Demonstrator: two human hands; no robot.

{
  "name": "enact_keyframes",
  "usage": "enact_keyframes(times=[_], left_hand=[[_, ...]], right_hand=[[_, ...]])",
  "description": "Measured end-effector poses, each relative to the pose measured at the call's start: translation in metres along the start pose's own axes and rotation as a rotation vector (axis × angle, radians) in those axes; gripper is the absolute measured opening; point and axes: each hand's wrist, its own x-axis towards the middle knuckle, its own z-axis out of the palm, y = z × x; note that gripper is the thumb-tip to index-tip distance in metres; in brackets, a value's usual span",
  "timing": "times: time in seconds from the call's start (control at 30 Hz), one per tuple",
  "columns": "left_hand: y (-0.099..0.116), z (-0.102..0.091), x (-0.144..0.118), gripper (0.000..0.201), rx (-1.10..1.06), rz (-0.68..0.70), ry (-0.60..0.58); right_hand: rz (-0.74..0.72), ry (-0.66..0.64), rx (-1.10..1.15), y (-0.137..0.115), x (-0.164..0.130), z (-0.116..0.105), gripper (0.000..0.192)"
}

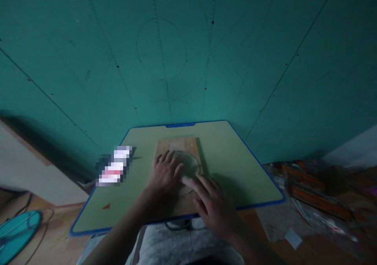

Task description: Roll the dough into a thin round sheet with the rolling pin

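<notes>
Both hands are down on the work. Left hand (165, 170) lies flat, palm down, fingers spread loosely, on the left part of a thin, pale, round sheet (188, 166) that looks like rolled dough; it grips nothing. Right hand (212, 202) reaches in from 5 o'clock, fingers extended and slightly parted, fingertips (191, 183) touching the near edge of the round sheet; whether anything is pinched under them I cannot tell in the dim, soft light.

Round sheet sits on a rectangular brown wooden board (179, 145), covering most of its middle and near part; the far end of the board shows bare at 12 o'clock from the hands.

Board lies near the centre of a small pale green table with a blue rim (235, 159). At 9 o'clock from the board, on the table's left edge, a small flat object (114, 166), blurred out, unreadable. A small orange scrap (106, 206) lies at 8 o'clock, near the front left corner.

Teal panelled wall (265, 60) rises behind the table, marked with thin lines and a drawn circle. On the floor at 3 o'clock, a clutter of clear wrappers and orange-brown packets (312, 194). At 8 o'clock on the floor, a teal round object (17, 229), partly cut off.
</notes>
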Motion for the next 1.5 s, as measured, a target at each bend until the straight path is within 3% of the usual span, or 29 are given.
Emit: enact_keyframes(times=[0.1,0.23,0.4,0.53,0.6,0.7,0.87,1.0,1.1,1.3,1.5], left_hand=[[0.005,0.002,0.017,0.041,-0.009,-0.031,-0.051],[0.014,0.008,0.062,0.044,-0.090,-0.128,-0.126],[0.022,0.023,0.113,0.044,-0.120,-0.163,-0.101],[0.026,0.026,0.131,0.040,-0.131,-0.124,-0.054],[0.025,0.021,0.123,0.038,-0.130,-0.099,-0.030],[0.015,0.013,0.087,0.038,-0.124,-0.072,-0.012],[-0.004,0.011,0.013,0.032,-0.054,-0.003,0.011],[-0.003,0.013,0.001,0.037,0.055,-0.011,0.020],[0.006,0.012,0.024,0.039,0.058,-0.014,-0.030],[0.022,0.022,0.097,0.042,-0.050,-0.089,-0.088],[0.032,0.032,0.144,0.039,-0.093,-0.139,-0.079]], right_hand=[[0.029,0.021,-0.084,0.011,0.004,0.002,0.048],[0.108,-0.004,-0.192,0.040,0.013,0.004,0.044],[0.166,-0.149,-0.188,0.071,0.034,-0.013,0.042],[0.130,-0.183,-0.208,0.081,0.045,-0.022,0.043],[0.113,-0.168,-0.233,0.075,0.042,-0.020,0.043],[0.087,-0.221,-0.150,0.053,0.030,-0.012,0.050],[0.003,-0.249,-0.077,0.017,0.015,-0.011,0.084],[-0.006,-0.215,-0.087,0.015,0.019,-0.012,0.068],[0.030,-0.142,-0.095,0.028,0.025,-0.006,0.053],[0.091,-0.061,-0.092,0.070,0.042,0.002,0.036],[0.114,-0.019,-0.189,0.103,0.059,-0.001,0.034]])
